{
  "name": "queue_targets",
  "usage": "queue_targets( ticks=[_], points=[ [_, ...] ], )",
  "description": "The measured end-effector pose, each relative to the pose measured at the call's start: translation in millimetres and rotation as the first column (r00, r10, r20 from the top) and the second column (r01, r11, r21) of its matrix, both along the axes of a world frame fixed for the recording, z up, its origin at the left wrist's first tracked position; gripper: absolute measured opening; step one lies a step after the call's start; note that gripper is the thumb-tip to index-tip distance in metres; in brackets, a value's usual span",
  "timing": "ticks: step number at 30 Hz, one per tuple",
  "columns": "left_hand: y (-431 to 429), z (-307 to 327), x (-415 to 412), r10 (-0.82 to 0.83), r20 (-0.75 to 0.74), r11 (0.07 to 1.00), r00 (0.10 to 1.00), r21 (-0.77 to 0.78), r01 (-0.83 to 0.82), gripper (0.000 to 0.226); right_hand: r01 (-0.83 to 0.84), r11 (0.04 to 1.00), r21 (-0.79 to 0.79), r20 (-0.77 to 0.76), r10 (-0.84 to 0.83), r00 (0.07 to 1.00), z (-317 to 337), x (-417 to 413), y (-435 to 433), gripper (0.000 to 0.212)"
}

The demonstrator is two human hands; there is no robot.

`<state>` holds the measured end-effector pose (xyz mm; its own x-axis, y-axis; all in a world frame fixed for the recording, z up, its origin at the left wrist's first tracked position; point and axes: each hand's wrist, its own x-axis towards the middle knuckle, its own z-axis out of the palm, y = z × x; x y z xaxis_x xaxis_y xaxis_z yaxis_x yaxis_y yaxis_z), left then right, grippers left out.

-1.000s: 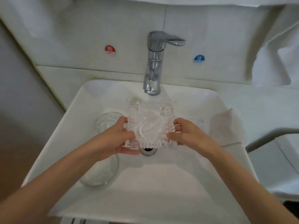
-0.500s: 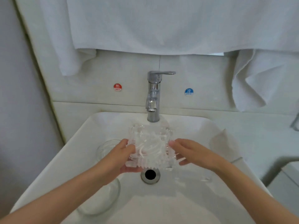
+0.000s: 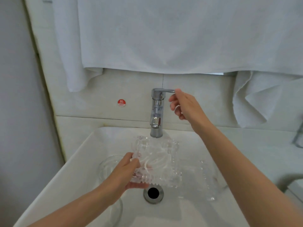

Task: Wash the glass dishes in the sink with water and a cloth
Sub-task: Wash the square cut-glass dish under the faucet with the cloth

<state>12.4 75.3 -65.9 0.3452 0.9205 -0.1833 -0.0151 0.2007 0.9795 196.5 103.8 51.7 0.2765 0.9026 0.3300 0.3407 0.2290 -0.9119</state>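
In the head view, the left hand [image 3: 129, 171] has its grip closed on the left edge of a square clear cut-glass dish [image 3: 157, 159], held tilted over the white sink [image 3: 78, 169], under the chrome tap [image 3: 156, 112] and above the round metal drain [image 3: 153, 193]. The right hand [image 3: 183, 105] is at the end of the tap's lever [image 3: 164, 90], one fingertip [image 3: 177, 92] touching it, other fingers loosely curled; whether its grip pinches the lever cannot be told. A round clear glass bowl [image 3: 106, 167] lies in the sink, partly hidden by the left forearm, and another clear glass dish [image 3: 205, 176] lies right of the drain
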Motion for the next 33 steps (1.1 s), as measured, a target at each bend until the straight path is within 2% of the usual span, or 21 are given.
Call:
queue_targets(
  ticks=[5,11,19,33],
  points=[
    [3,1,-1,0.029,0.035,1.000,0.999,-0.006,-0.029,0.019,-0.008,0.998,0.057,-0.129,0.016,0.991,1,-7,9,0.035],
    [5,-1,0,0.047,0.038,0.999,0.998,-0.004,-0.047,0.018,-0.049,0.986,0.162,-0.340,0.102,0.935,-6,-12,16,0.034],
    [8,-5,1,0.039,0.031,0.999,0.999,0.004,-0.039,0.019,-0.064,0.974,0.219,-0.341,0.138,0.930,-5,-10,22,0.036],
    [8,-5,2,0.028,0.036,0.999,0.999,-0.030,-0.027,0.022,-0.104,0.968,0.227,-0.358,0.183,0.916,-4,-8,26,0.035]
  ],
)
